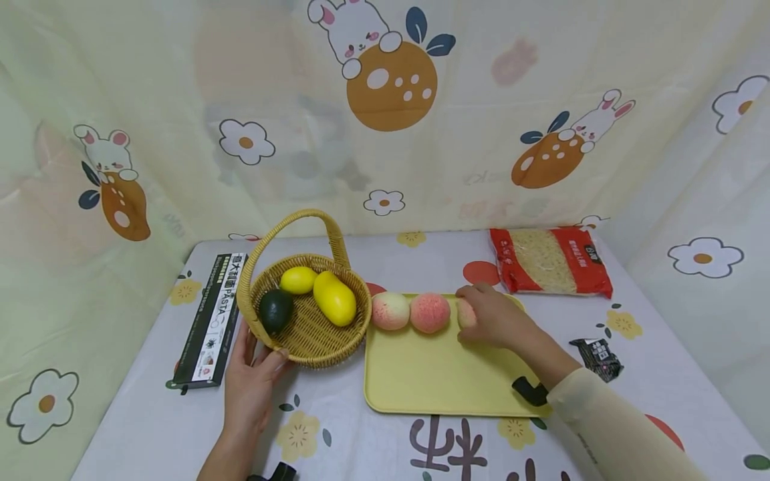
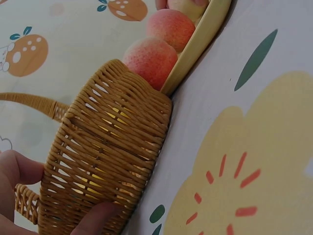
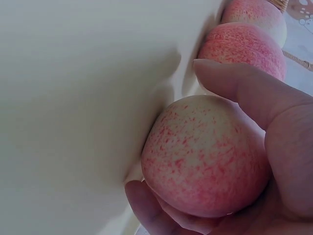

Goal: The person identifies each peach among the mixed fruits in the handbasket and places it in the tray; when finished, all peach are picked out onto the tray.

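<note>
My right hand (image 1: 496, 317) grips a pink-speckled peach (image 3: 205, 156) at the back right of the yellow tray (image 1: 439, 384). In the right wrist view its fingers and thumb curl round the fruit, which sits against the tray. Two more peaches, one pink (image 1: 430, 312) and one paler (image 1: 390, 311), lie to the left along the tray's back edge. My left hand (image 1: 252, 381) holds the near left side of the wicker basket (image 1: 325, 357), thumb by the rim. Inside the basket are a dark green avocado (image 1: 276, 311), a lemon (image 1: 298, 280) and a yellow mango-like fruit (image 1: 334, 298).
A black and white pasta box (image 1: 207, 327) lies left of the basket. Behind the tray, at the right, is a red bag of pasta (image 1: 550, 260). A small black packet (image 1: 598, 359) lies right of the tray. Patterned curtains enclose the table's back and sides.
</note>
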`<state>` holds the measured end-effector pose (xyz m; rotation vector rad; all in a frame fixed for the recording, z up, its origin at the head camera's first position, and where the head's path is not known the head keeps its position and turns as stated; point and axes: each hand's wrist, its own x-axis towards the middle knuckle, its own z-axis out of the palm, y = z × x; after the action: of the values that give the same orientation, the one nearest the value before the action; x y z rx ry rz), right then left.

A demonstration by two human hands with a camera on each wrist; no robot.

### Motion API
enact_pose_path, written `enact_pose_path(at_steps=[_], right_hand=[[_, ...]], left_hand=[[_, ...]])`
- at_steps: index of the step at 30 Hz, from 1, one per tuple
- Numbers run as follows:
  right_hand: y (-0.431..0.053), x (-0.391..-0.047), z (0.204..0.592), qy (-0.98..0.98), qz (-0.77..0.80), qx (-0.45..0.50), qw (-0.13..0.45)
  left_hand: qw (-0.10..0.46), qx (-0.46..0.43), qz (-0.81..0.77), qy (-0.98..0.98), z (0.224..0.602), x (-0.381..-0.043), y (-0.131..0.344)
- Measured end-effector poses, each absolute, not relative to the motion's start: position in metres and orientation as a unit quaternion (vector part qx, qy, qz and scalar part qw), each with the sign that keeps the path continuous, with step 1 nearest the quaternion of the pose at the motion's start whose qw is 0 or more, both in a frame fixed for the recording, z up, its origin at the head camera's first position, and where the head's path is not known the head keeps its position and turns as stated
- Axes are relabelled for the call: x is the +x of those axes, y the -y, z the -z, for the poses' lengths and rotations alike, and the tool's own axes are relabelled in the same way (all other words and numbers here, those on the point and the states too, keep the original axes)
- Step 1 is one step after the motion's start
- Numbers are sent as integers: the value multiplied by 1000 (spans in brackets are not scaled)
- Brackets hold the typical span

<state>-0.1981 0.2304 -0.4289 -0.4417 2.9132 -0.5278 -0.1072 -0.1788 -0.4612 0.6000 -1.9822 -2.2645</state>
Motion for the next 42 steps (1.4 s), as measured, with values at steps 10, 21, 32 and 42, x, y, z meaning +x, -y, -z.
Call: enact_pose_path(at_steps=[10, 21, 32, 42], right_hand=[[-235, -194, 430, -970, 189, -131, 79], [-239, -185, 427, -969, 204, -121, 65], [-246, -173, 425, -965, 234, -96, 72], [-255, -155, 418, -960, 252, -119, 37]], left_hand=[[40, 192, 736, 648, 461, -107, 178], [43, 187, 741, 644, 464, -108, 178], [44, 189, 739, 645, 466, -108, 179], [41, 195, 735, 648, 466, -108, 179]])
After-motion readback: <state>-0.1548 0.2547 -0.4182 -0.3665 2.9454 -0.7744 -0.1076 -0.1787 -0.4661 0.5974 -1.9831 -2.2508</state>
